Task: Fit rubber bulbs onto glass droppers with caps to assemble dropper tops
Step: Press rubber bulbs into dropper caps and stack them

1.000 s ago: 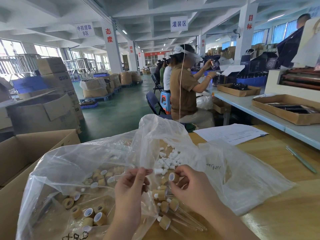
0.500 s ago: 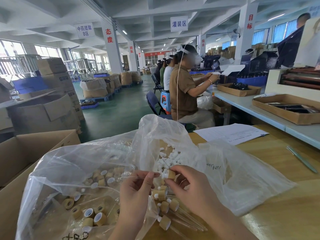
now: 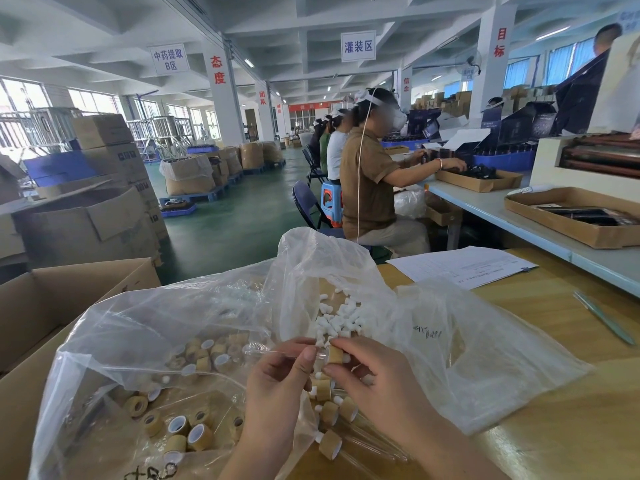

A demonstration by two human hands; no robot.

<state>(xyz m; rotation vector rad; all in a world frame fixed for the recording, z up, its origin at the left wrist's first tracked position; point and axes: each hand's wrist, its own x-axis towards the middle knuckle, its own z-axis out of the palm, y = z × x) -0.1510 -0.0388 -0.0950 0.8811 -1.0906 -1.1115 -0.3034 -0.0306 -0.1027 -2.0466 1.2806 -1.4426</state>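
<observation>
Tan and wood-grained, the cap [image 3: 335,355] is pinched between the thumb and curled fingers of the right hand [image 3: 377,379]. The left hand [image 3: 277,386] faces it, thumb and forefinger pinching the glass dropper [image 3: 321,357], whose clear stem is so thin that only a faint line of it runs leftward past the knuckles. Where glass meets cap is covered by the fingertips, so whether a bulb is already seated there cannot be told. Just beyond both hands lies a heap of white rubber bulbs [image 3: 341,317] in the mouth of a clear plastic bag [image 3: 485,341] that spreads to the right of the right hand. Left of the left hand, a second bag [image 3: 138,334] blurs the loose caps [image 3: 194,431] inside it; black writing at its bottom edge is cut off. Below and between the wrists lie finished dropper tops [image 3: 330,443], their glass tubes nearly invisible against the wooden table [image 3: 571,427]. Far left of the left hand, a cardboard box [image 3: 52,306] is partly cropped. Beyond the right hand rests a paper sheet [image 3: 460,266], its print unreadable.
</observation>
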